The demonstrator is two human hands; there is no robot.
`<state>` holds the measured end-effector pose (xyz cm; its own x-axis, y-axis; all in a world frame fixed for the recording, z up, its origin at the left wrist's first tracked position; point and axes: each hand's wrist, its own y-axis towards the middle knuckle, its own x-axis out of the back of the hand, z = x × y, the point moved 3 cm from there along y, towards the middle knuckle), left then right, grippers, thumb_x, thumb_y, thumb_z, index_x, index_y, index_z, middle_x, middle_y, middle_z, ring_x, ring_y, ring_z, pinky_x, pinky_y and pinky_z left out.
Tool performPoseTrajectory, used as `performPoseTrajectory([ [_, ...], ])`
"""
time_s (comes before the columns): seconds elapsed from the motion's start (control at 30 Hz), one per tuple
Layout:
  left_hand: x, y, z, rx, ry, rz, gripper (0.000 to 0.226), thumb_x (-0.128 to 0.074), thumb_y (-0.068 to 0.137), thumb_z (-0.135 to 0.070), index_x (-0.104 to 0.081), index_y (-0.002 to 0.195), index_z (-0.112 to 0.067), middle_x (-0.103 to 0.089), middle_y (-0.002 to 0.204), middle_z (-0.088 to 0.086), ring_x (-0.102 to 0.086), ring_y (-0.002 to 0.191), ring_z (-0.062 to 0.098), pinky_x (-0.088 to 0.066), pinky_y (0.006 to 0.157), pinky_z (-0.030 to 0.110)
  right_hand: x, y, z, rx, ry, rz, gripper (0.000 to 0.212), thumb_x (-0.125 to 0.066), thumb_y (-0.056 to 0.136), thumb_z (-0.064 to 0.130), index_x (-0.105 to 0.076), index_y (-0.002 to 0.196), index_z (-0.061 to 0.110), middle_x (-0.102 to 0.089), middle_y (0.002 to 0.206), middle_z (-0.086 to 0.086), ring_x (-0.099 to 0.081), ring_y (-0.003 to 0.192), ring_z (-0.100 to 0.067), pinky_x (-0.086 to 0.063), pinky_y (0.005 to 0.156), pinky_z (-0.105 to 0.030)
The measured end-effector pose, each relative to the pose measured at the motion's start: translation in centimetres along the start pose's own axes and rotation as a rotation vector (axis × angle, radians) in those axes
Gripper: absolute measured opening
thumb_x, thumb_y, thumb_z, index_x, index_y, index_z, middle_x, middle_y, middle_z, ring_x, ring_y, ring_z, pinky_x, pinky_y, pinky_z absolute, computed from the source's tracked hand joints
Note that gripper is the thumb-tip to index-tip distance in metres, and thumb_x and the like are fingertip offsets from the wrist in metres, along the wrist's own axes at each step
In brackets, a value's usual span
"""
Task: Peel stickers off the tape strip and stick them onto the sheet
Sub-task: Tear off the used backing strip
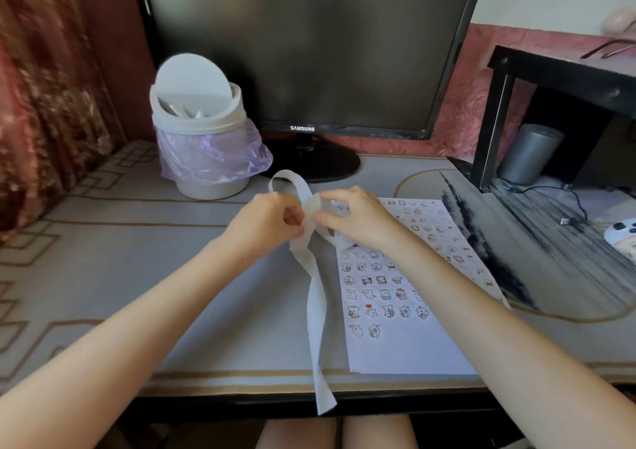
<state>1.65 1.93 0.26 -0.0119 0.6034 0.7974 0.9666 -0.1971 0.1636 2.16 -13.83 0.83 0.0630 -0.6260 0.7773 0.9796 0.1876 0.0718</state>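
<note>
A long white tape strip (pixel 317 311) loops up above my hands and trails down over the desk's front edge. My left hand (pixel 266 219) pinches the strip at mid-height with curled fingers. Right beside it my right hand (pixel 354 216) pinches the same strip, fingertips almost touching the left ones. A white sheet (pixel 406 348) lies flat on the desk under my right forearm. Rows of several small cartoon stickers (pixel 373 280) cover its upper part, and its lower part is blank. The sticker at my fingertips is too small to make out.
A small white swing-lid bin (pixel 199 128) with a purple liner stands at the back left. A dark monitor (pixel 309 52) rises behind my hands. At the right stand a black shelf (pixel 564 70), a grey cylinder (pixel 528 154) and a white controller (pixel 621 233).
</note>
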Motion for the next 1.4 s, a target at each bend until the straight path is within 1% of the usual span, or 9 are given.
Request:
performPoseTrajectory([
  [0.17, -1.3, 0.3, 1.8, 0.02, -0.022, -0.149, 0.019, -0.079, 0.069, -0.01, -0.07, 0.086, -0.011, -0.043, 0.112, 0.006, -0.042, 0.108, 0.025, -0.03, 0.086, 0.018, -2.0, 0.9, 1.5, 0.031, 0.095, 0.013, 0.031, -0.064, 0.088, 0.025, -0.065, 0.119, 0.022, -0.066, 0.114, -0.001, -0.061, 0.101, -0.014, -0.046, 0.082, -0.026],
  [0.23, -1.6, 0.2, 2.1, 0.04, -0.081, -0.171, 0.032, -0.078, 0.07, -0.007, -0.063, 0.098, -0.003, -0.034, 0.122, 0.008, -0.041, 0.109, 0.022, -0.029, 0.079, 0.007, -3.0, 1.0, 1.7, 0.034, 0.191, 0.04, 0.021, -0.065, 0.088, 0.024, -0.07, 0.107, 0.016, -0.072, 0.101, -0.005, -0.067, 0.093, -0.018, -0.052, 0.088, -0.034],
  [0.33, -1.5, -0.2, 2.1, 0.1, -0.237, -0.12, 0.049, -0.077, 0.073, -0.007, -0.046, 0.11, -0.006, -0.036, 0.12, 0.001, -0.042, 0.098, 0.01, -0.033, 0.066, 0.001, -3.9, 0.9, 1.4, 0.027, 0.224, 0.023, 0.012, -0.064, 0.089, 0.02, -0.071, 0.088, 0.01, -0.073, 0.087, -0.01, -0.069, 0.086, -0.025, -0.054, 0.083, -0.038],
  [0.5, -1.5, -0.3, 2.5, 0.065, -0.259, -0.033, 0.068, -0.076, 0.076, -0.017, -0.039, 0.134, -0.02, -0.056, 0.117, -0.004, -0.05, 0.104, 0.011, -0.033, 0.08, 0.014, -4.2, 0.7, 0.9, 0.012, 0.284, 0.013, 0.028, -0.068, 0.086, 0.031, -0.072, 0.083, 0.003, -0.069, 0.085, -0.023, -0.062, 0.07, -0.029, -0.042, 0.066, -0.029],
  [0.8, -1.2, -0.9, 2.5, 0.014, -0.216, -0.121, 0.013, -0.072, 0.082, -0.016, -0.065, 0.091, -0.022, -0.062, 0.076, -0.008, -0.051, 0.062, -0.005, -0.037, 0.058, 0.003, -3.9, 0.6, 0.8, -0.061, 0.385, -0.083, 0.016, -0.077, 0.076, 0.011, -0.061, 0.077, 0.015, -0.067, 0.082, -0.008, -0.058, 0.069, -0.013, -0.043, 0.058, -0.014],
  [0.9, -1.2, -1.0, 2.5, 0.003, -0.245, -0.132, 0.009, -0.071, 0.082, -0.017, -0.065, 0.077, -0.022, -0.061, 0.065, -0.004, -0.049, 0.054, -0.009, -0.037, 0.053, 0.007, -4.1, 0.8, 0.9, -0.043, 0.388, -0.12, 0.018, -0.078, 0.074, 0.008, -0.062, 0.07, 0.015, -0.07, 0.088, -0.015, -0.066, 0.078, -0.022, -0.049, 0.068, -0.024],
  [1.13, -0.8, -1.1, 2.7, 0.049, -0.301, -0.222, 0.011, -0.066, 0.085, -0.018, -0.066, 0.075, -0.02, -0.061, 0.065, -0.004, -0.05, 0.055, 0.002, -0.037, 0.053, 0.008, -4.4, 1.4, 0.9, -0.029, 0.484, -0.12, 0.012, -0.074, 0.074, 0.007, -0.067, 0.074, 0.017, -0.071, 0.083, -0.011, -0.069, 0.08, -0.025, -0.055, 0.081, -0.037],
  [1.3, -0.1, -0.7, 3.1, 0.064, -0.347, -0.287, 0.008, -0.063, 0.088, -0.015, -0.069, 0.082, -0.017, -0.067, 0.077, 0.001, -0.055, 0.068, 0.009, -0.039, 0.061, 0.009, -3.8, 0.8, 1.0, 0.004, 0.624, -0.086, 0.023, -0.071, 0.083, 0.025, -0.07, 0.105, 0.017, -0.069, 0.102, 0.006, -0.063, 0.089, -0.01, -0.05, 0.08, -0.022],
  [1.4, -0.2, -0.7, 2.7, 0.045, -0.383, -0.287, 0.01, -0.067, 0.085, -0.018, -0.069, 0.079, -0.025, -0.066, 0.083, -0.003, -0.059, 0.08, 0.007, -0.042, 0.069, 0.011, -3.5, 1.0, 0.9, 0.011, 0.652, -0.119, 0.018, -0.07, 0.083, 0.013, -0.071, 0.102, 0.01, -0.07, 0.097, -0.003, -0.064, 0.084, -0.018, -0.049, 0.077, -0.022],
])
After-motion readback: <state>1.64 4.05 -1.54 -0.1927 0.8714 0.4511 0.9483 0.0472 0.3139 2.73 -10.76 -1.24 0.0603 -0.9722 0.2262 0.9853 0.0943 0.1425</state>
